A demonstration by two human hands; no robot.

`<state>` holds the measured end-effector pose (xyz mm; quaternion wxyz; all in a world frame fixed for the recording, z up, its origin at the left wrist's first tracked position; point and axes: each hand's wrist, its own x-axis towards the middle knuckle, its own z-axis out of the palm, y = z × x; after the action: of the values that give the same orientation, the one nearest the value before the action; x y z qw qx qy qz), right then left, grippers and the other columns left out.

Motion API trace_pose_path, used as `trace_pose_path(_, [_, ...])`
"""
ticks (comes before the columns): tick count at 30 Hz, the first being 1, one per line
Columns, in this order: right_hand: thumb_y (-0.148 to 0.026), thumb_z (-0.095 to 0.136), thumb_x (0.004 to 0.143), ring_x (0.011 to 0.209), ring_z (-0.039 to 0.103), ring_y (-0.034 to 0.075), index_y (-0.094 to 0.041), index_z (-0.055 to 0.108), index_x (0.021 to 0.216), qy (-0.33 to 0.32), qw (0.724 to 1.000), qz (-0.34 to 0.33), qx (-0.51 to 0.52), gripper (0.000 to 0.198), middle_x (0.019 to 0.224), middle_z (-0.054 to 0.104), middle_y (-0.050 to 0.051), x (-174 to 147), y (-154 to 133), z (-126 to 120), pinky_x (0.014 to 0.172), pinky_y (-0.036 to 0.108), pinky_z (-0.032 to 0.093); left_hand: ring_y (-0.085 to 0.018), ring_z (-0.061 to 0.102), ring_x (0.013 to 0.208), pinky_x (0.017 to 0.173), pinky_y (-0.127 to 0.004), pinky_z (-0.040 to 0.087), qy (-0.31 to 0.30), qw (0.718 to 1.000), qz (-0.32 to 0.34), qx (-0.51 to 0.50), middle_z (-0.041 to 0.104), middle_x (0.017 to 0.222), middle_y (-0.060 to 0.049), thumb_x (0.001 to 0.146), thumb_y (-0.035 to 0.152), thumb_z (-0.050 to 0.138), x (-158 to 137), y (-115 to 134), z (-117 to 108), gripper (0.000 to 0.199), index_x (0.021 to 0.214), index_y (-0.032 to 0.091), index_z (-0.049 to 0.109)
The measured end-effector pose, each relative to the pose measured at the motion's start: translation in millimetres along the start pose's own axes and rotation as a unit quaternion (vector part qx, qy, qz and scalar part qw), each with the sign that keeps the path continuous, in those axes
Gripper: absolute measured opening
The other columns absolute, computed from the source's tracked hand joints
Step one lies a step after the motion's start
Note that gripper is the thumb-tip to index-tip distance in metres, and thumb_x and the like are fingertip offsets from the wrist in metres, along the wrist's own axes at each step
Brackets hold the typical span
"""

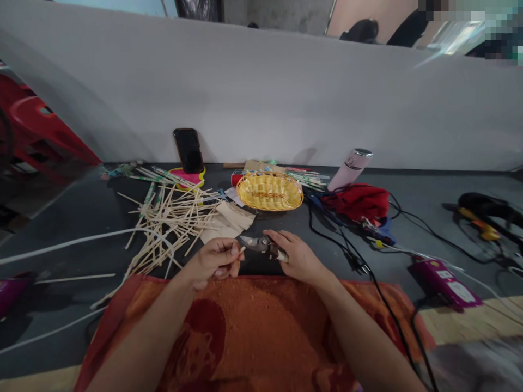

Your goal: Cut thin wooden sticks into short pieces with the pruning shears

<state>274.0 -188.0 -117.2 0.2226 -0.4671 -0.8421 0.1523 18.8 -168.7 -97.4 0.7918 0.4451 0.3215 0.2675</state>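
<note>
My right hand (pixel 297 256) is closed around the handles of a pair of pruning shears (pixel 261 245), whose blades point left. Pinched in my left hand (pixel 216 261) is a thin pale wooden stick (pixel 242 250); its short end pokes out close to the blades. Whether stick and blade touch I cannot tell. Left of my hands lies a loose heap of similar sticks (pixel 171 220). Beyond my hands stands a yellow woven basket (pixel 269 193). A piece of brown paper (pixel 229 220) lies between heap and basket. An orange towel (pixel 261 332) spreads under my forearms.
A phone (pixel 188 151) leans against the pale wall (pixel 261 98). To the right are a pink bottle (pixel 350 169), a red cloth (pixel 359 200), black cables (pixel 359 261) and a purple box (pixel 447 283). A white cable (pixel 81 239) crosses the left side.
</note>
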Motion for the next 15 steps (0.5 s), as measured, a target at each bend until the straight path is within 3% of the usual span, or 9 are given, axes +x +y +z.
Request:
trace_pose_path(6, [-0.012, 0.05, 0.082, 0.104, 0.056, 0.023, -0.022, 0.039, 0.139, 0.004, 1.0, 0.011, -0.028, 0.059, 0.116, 0.059, 0.01, -1.2, -3.1, -1.7, 0.093, 0.035, 0.045, 0.0, 0.026, 0.032, 0.034, -0.015, 0.013, 0.024, 0.999, 0.024, 0.009, 0.064, 0.053, -0.002, 0.082, 0.039, 0.064, -2.4, -0.2, 2.5, 0.028, 0.077, 0.013, 0.056])
trace_pose_path(11, [-0.01, 0.049, 0.08, 0.101, 0.057, 0.022, -0.021, 0.04, 0.138, 0.015, 0.998, 0.038, -0.053, 0.06, 0.116, 0.059, 0.01, -1.0, -2.9, 0.0, 0.092, 0.034, 0.045, -0.003, 0.038, 0.039, 0.039, -0.015, 0.025, 0.115, 0.981, 0.113, 0.107, 0.07, 0.065, -0.004, 0.079, 0.039, 0.068, 5.9, -3.9, 6.5, 0.028, 0.081, 0.014, 0.056])
trace_pose_path(15, [-0.009, 0.049, 0.078, 0.104, 0.055, 0.023, -0.021, 0.04, 0.138, 0.014, 0.997, 0.043, -0.059, 0.062, 0.117, 0.058, 0.01, -0.1, -0.9, 1.7, 0.094, 0.036, 0.044, -0.005, 0.042, 0.041, 0.042, -0.016, 0.031, 0.182, 0.957, 0.141, 0.176, 0.071, 0.066, -0.003, 0.077, 0.038, 0.069, 11.8, -10.6, 5.3, 0.027, 0.077, 0.016, 0.054])
